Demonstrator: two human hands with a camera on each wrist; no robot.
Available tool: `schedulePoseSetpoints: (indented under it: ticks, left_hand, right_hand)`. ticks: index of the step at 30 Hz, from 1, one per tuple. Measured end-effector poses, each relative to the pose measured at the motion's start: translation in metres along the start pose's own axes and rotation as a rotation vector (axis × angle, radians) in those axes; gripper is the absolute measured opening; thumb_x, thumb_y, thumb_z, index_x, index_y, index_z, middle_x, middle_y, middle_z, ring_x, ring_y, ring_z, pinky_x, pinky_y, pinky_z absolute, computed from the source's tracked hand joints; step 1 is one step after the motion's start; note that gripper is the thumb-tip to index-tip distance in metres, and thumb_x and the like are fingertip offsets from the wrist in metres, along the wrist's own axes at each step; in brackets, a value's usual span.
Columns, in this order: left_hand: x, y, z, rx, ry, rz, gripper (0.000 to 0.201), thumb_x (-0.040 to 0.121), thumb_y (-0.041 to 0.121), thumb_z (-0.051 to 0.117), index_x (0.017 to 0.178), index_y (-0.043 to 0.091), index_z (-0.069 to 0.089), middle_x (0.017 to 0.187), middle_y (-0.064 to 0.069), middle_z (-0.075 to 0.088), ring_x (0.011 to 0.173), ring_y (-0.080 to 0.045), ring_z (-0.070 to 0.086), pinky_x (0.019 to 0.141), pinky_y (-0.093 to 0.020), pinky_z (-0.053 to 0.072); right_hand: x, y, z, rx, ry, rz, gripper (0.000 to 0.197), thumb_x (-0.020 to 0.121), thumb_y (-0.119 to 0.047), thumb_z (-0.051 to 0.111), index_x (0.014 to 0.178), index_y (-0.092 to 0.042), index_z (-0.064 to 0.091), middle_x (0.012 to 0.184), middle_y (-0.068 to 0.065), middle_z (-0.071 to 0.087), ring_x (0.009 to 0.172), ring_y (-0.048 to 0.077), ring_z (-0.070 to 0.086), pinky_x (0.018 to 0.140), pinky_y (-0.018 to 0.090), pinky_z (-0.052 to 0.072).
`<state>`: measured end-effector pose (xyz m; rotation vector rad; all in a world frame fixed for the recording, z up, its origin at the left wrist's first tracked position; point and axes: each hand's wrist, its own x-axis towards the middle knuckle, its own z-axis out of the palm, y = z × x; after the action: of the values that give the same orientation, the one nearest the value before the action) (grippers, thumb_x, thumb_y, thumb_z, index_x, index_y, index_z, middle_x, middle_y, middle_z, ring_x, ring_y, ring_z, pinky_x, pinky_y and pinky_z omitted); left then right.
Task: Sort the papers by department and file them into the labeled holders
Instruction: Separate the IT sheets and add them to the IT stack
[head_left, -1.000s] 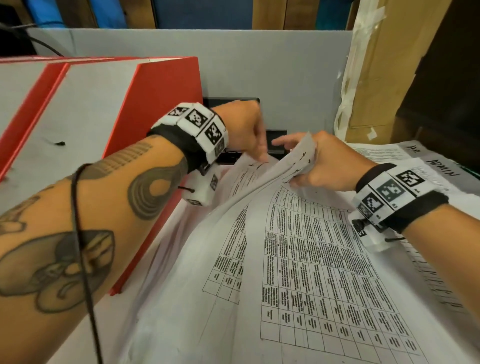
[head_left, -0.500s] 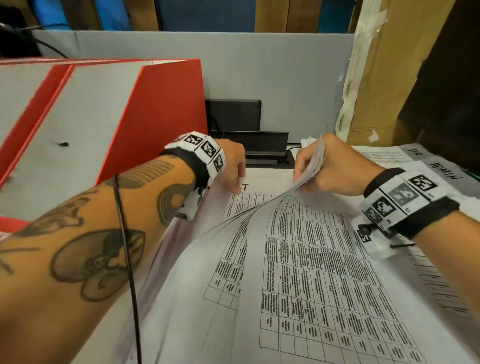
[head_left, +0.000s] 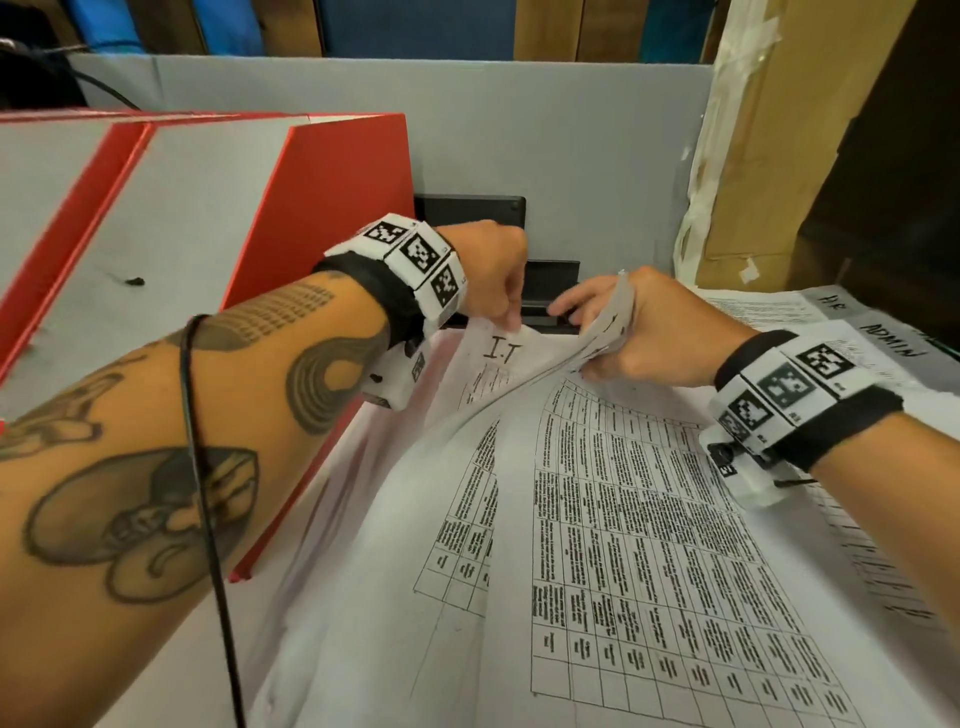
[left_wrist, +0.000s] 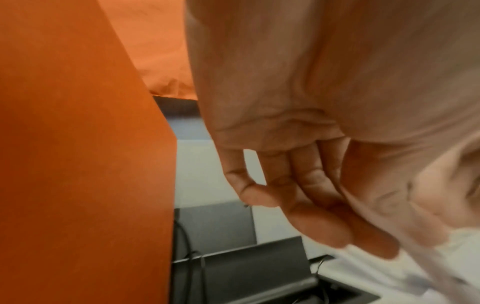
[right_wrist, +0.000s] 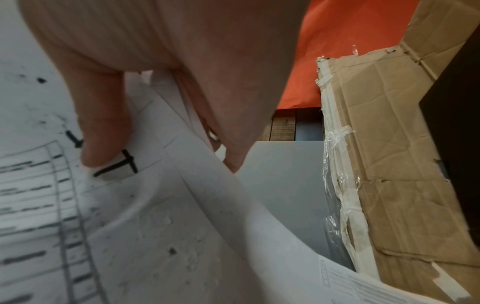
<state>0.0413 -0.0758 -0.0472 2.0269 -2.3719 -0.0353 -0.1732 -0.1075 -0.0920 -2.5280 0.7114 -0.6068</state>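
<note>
1. The stack of papers (head_left: 649, 545) lies on the grey tabletop (head_left: 156, 649), running from the near edge toward the far edge, its top sheet printed with a table.
2. The right hand (head_left: 639, 332) grips the far ends of several upper sheets and holds them lifted and bent back; in the right wrist view the thumb (right_wrist: 103, 127) presses on the paper while the other fingers curl behind it.
3. The left hand (head_left: 491, 275) pinches the far edge of the exposed sheet marked "I.T" (head_left: 498, 358) between thumb and fingertips (left_wrist: 324, 236).
4. A red holder (head_left: 322, 234) stands on the left part of the tabletop, just beside the stack's left edge.
5. A black tray (head_left: 550, 291) sits at the far edge, directly behind both hands, against the grey partition (head_left: 545, 130).
6. More sheets, one hand-lettered "ADMIN" (head_left: 888, 340), lie at the right edge of the tabletop.
7. A taped cardboard box (head_left: 769, 145) stands at the far right corner.
</note>
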Motion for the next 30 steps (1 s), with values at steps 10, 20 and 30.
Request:
schedulePoseSetpoints:
  ticks: [10, 20, 30]
  left_hand:
    - [0.006, -0.004, -0.005, -0.337, -0.128, -0.097, 0.034, 0.101, 0.045, 0.061, 0.108, 0.015, 0.075, 0.089, 0.004, 0.08, 0.079, -0.013, 0.077, 0.072, -0.032, 0.061]
    - [0.013, -0.02, 0.029, 0.151, -0.087, -0.281, 0.051, 0.068, 0.04, 0.094, 0.109, 0.019, 0.073, 0.099, 0.0, 0.072, 0.087, -0.023, 0.07, 0.079, -0.04, 0.062]
    - [0.006, -0.012, 0.009, 0.205, 0.043, -0.239, 0.039, 0.084, 0.04, 0.082, 0.112, 0.015, 0.071, 0.105, -0.004, 0.07, 0.091, -0.028, 0.067, 0.077, -0.043, 0.059]
  right_hand:
    - [-0.004, 0.006, -0.005, 0.061, 0.066, 0.002, 0.06, 0.062, 0.004, 0.092, 0.099, -0.02, 0.052, 0.075, -0.013, 0.059, 0.064, -0.004, 0.058, 0.058, 0.02, 0.047]
    - [-0.003, 0.01, 0.001, 0.036, -0.027, -0.001, 0.034, 0.073, 0.001, 0.087, 0.086, -0.029, 0.078, 0.08, -0.02, 0.076, 0.08, 0.001, 0.073, 0.072, 0.022, 0.057]
    - [-0.003, 0.007, 0.001, 0.008, -0.012, 0.074, 0.033, 0.072, -0.006, 0.09, 0.092, -0.03, 0.078, 0.086, -0.019, 0.075, 0.087, 0.003, 0.073, 0.084, 0.034, 0.061]
